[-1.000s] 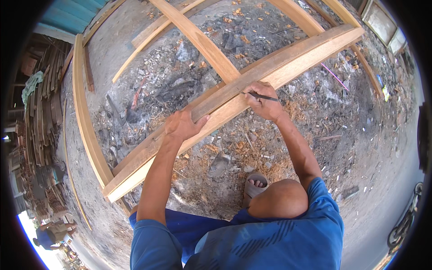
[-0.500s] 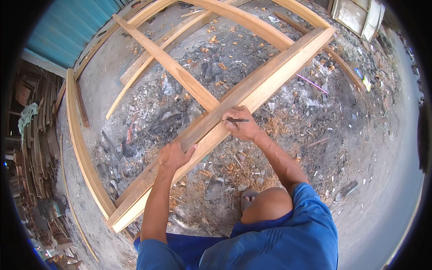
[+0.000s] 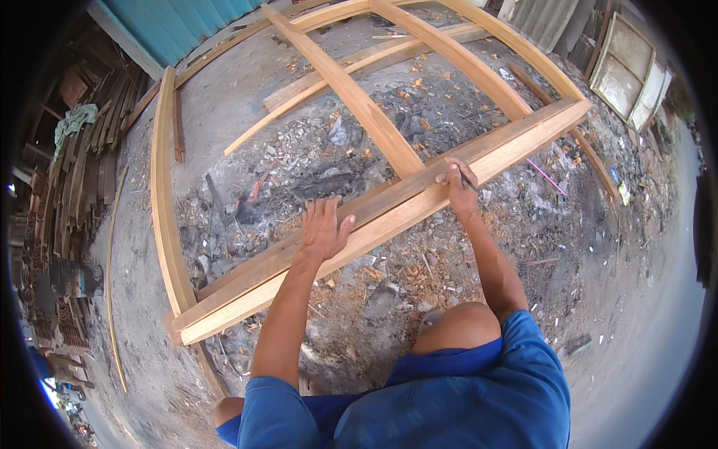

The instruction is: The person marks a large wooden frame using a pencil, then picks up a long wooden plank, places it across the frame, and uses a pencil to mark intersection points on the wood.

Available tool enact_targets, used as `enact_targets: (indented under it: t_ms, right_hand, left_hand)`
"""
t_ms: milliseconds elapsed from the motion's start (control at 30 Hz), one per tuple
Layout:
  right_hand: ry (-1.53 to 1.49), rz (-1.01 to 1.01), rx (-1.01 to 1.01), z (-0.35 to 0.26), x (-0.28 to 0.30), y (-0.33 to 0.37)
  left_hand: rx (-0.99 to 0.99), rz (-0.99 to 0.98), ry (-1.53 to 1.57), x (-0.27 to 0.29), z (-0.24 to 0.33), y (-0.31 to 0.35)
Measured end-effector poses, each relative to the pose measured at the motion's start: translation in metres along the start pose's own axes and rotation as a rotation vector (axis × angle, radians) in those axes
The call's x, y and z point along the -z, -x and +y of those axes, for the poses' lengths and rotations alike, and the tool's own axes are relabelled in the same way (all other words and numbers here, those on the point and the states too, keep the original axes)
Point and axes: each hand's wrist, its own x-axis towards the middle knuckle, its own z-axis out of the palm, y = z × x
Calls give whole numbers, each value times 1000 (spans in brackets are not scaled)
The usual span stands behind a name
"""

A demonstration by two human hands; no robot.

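Note:
A long brown board [image 3: 254, 278] lies against a paler beam [image 3: 389, 224], the pair running from near left to far right in front of me. My left hand [image 3: 324, 228] rests flat on the brown board, fingers spread and thumb out over the gap beside the paler beam. Farther right, my right hand [image 3: 458, 187] is closed around a slim dark pencil or pen [image 3: 469, 180]. It touches the board near where a crosspiece [image 3: 359, 97] meets it. The writing tip is hidden by my fingers.
More frame members, including a left side beam [image 3: 163, 202] and a curved crosspiece [image 3: 456, 56], spread beyond the board. Rubble and wood chips litter the ground. Stacked old planks [image 3: 90, 179] stand at left, near a blue corrugated panel [image 3: 183, 30]. A pink stick [image 3: 546, 176] lies right.
The view has shifted, so the frame sits farther right and its near-left end higher. My left-hand fingers are more spread on the board. My right hand has turned, with the pencil or pen still in it.

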Motion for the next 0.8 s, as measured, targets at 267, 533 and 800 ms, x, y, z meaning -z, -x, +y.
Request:
enact_targets:
  t_ms: [267, 533, 800]
  right_hand:
    - [-65, -761, -212, -138, 14, 116]
    - [-157, -1047, -354, -230, 19, 165]
    - [635, -964, 545, -338, -137, 108]
  left_hand:
    - [138, 41, -19, 104, -93, 17]
    - [286, 82, 546, 188, -90, -8]
    - [249, 153, 595, 268, -63, 16]
